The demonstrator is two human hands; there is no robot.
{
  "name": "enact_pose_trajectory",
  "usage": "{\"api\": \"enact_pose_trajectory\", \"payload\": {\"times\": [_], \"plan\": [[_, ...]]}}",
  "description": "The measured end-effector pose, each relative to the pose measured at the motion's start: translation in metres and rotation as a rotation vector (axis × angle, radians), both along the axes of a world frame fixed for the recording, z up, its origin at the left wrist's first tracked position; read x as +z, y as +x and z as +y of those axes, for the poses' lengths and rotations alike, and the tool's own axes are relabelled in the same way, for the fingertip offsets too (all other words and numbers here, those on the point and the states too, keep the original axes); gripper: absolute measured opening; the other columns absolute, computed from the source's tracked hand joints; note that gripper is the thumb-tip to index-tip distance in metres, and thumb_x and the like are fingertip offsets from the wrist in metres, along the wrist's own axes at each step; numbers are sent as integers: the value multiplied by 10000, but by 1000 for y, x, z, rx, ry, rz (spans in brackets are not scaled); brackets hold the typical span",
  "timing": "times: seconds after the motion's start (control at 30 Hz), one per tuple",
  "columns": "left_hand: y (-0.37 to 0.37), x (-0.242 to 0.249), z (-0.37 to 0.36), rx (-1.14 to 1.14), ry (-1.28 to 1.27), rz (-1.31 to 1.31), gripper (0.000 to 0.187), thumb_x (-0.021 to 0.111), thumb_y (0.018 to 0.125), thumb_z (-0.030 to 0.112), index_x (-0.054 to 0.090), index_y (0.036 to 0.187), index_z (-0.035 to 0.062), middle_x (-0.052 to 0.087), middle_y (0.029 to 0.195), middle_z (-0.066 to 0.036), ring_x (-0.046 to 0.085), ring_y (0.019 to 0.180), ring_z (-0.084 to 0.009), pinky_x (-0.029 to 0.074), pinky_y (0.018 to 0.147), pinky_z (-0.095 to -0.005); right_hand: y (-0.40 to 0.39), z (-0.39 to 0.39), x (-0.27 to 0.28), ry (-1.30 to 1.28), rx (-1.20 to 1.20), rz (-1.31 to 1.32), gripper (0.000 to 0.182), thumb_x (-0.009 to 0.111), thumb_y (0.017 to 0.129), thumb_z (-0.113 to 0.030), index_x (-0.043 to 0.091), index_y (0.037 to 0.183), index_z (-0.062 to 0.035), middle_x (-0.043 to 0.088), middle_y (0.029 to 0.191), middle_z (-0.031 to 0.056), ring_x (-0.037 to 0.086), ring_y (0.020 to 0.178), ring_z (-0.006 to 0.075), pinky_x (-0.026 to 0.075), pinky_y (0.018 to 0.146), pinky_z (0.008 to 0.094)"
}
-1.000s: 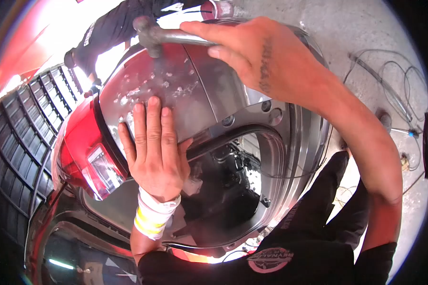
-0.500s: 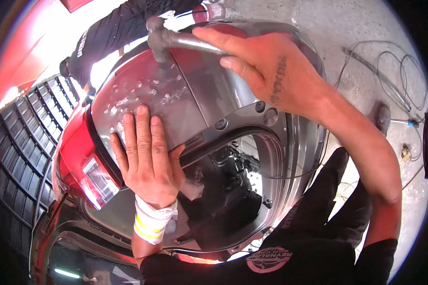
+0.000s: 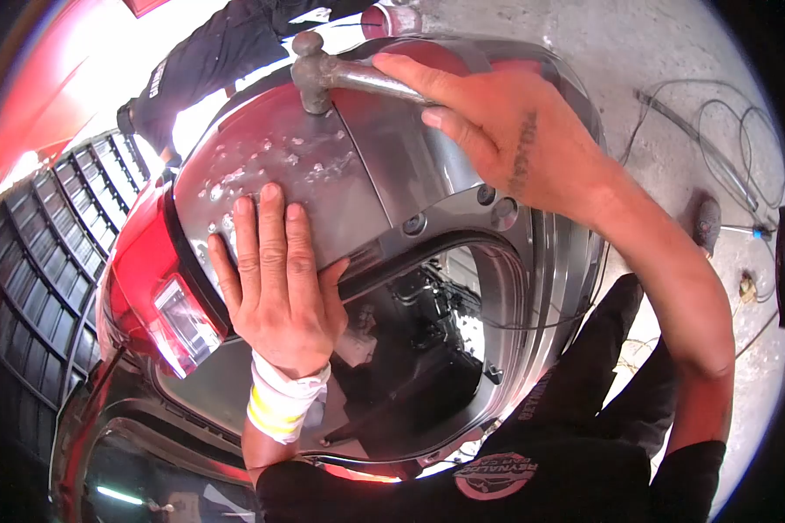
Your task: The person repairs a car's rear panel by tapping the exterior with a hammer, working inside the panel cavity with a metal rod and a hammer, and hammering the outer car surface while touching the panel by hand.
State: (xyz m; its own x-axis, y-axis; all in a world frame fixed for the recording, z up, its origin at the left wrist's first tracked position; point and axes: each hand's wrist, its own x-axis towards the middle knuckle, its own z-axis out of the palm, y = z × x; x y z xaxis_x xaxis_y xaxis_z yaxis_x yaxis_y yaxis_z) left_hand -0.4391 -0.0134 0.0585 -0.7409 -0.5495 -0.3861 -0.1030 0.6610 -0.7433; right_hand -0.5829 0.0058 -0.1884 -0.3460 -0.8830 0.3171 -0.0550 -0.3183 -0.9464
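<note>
My right hand (image 3: 532, 135) grips the handle of a ball-peen hammer (image 3: 323, 77), index finger stretched along the shaft. The hammer's flat face is right at a grey car body panel (image 3: 323, 196), near the panel's seam, with the round peen pointing away. Flat on the same panel lies my left hand (image 3: 283, 279), fingers extended, a white and yellow wrap around its wrist. Beyond its fingertips the panel carries many small scuffed, shiny marks. A red tail light (image 3: 153, 279) borders the panel on the left.
Below the panel is the car's open rear compartment (image 3: 410, 383). Another person in dark clothing (image 3: 205, 61) bends at the far side, near a reddish bucket (image 3: 392, 22). Cables (image 3: 715, 105) and a metal bar (image 3: 711, 152) lie on the concrete floor to the right.
The hammer head appears sharper and slightly farther right in view. My left hand stays flat on the panel, and the whole view has shifted a little.
</note>
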Motion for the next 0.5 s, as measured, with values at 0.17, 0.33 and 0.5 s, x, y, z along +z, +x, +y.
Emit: {"api": "enact_pose_trajectory", "payload": {"times": [0.17,0.33,0.5], "plan": [[0,1,-1,-17,33,42,560,665,960,318,583,1420,9,553,1513,-172,458,1459,-383,255,1227,-563,14,3,3,-32,-80,-115,512,535,1041,-194,466,1547,-156,652,907,192,615,771,397,500,749,443],[-1,-1,-2,-40,64,104,506,695,936,298,637,1336,-6,595,1466,-179,490,1430,-400,281,1213,-577,-2,19,20,10,-13,-25,522,530,1043,-174,451,1558,-149,687,969,175,644,799,382,522,770,427],[7,1,-4,-77,92,146,477,721,927,301,667,1293,0,623,1435,-168,516,1410,-393,315,1201,-567,12,19,26,19,-11,7,528,540,1038,-166,455,1559,-151,677,944,183,623,790,370,513,760,418]]}}
